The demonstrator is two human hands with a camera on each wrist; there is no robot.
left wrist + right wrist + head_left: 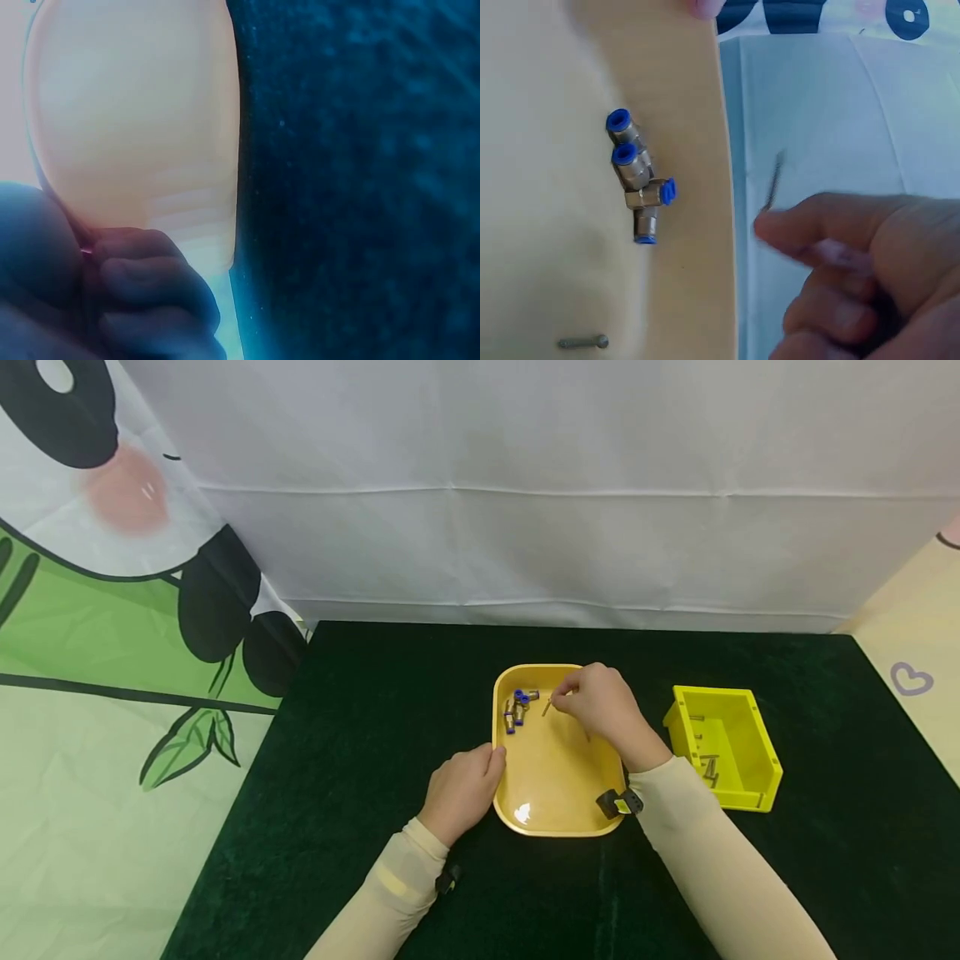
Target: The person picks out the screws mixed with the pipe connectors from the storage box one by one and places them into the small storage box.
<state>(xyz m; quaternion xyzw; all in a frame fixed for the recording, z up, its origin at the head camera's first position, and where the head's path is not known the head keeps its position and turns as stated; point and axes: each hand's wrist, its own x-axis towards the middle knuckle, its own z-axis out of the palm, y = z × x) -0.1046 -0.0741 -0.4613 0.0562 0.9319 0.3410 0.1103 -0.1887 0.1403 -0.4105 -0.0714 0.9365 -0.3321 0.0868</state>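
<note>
My left hand grips the left rim of a yellow-orange tray; its curled fingers show against the tray's side in the left wrist view. Over the far part of that tray, my right hand pinches a thin screw between thumb and forefinger, pointing away from the fingertips. Several metal pneumatic fittings with blue collars lie clustered in the tray's far left area. Another screw rests on the tray bottom in the right wrist view.
To the right of the tray stands a bright yellow bin with several screws along its left side. Both containers are on a dark green cloth-covered table. A white cloth backdrop hangs behind the table's far edge.
</note>
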